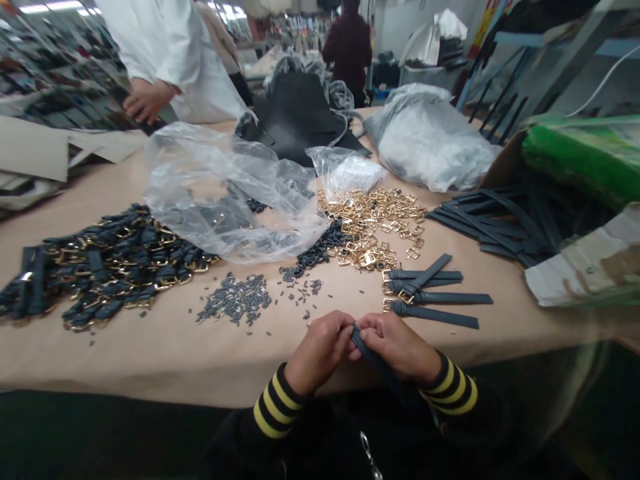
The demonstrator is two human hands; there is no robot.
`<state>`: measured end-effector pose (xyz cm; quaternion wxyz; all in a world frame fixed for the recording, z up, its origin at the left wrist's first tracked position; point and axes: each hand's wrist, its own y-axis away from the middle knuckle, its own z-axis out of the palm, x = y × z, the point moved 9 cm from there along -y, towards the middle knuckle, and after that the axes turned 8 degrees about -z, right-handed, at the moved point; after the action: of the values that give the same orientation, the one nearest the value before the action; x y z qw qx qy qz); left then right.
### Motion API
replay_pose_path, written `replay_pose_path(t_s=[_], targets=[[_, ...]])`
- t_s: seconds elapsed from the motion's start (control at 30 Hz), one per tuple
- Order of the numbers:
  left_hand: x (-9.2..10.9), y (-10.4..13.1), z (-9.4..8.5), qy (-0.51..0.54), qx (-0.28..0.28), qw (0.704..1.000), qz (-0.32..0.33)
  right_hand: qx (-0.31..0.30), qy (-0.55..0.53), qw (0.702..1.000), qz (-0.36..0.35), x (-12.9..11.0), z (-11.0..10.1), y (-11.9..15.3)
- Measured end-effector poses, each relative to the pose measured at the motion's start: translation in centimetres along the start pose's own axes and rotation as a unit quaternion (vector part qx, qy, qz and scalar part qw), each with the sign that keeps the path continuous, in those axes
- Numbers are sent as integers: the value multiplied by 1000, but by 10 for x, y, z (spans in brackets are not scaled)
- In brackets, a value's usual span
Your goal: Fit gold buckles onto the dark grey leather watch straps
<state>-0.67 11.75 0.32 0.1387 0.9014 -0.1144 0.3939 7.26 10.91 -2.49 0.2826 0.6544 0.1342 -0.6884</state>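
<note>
My left hand (323,347) and my right hand (397,343) meet at the table's front edge, fingers pinched on the end of a dark strap (373,357). The strap hangs down toward my lap under my right hand. Just beyond lie several dark straps with gold buckles (435,298). Gold buckles (373,227) are heaped farther back, beside a pile of dark loops (320,247). Small dark pieces (235,300) are scattered left of my hands.
A large pile of buckled straps (125,260) covers the left. Clear plastic bags (240,187) lie mid-table. Loose dark straps (500,220) spill from a box (590,257) at right. A person in white (175,60) stands across the table, back left.
</note>
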Motion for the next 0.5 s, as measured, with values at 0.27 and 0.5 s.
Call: replay_pose_path(t_s=[0.27, 0.5], targets=[[1, -2, 5, 35, -25, 999, 4, -30, 67, 997, -1, -2, -1, 2], [-25, -17, -21, 59, 34, 998, -19, 21, 30, 999, -15, -7, -20, -3]])
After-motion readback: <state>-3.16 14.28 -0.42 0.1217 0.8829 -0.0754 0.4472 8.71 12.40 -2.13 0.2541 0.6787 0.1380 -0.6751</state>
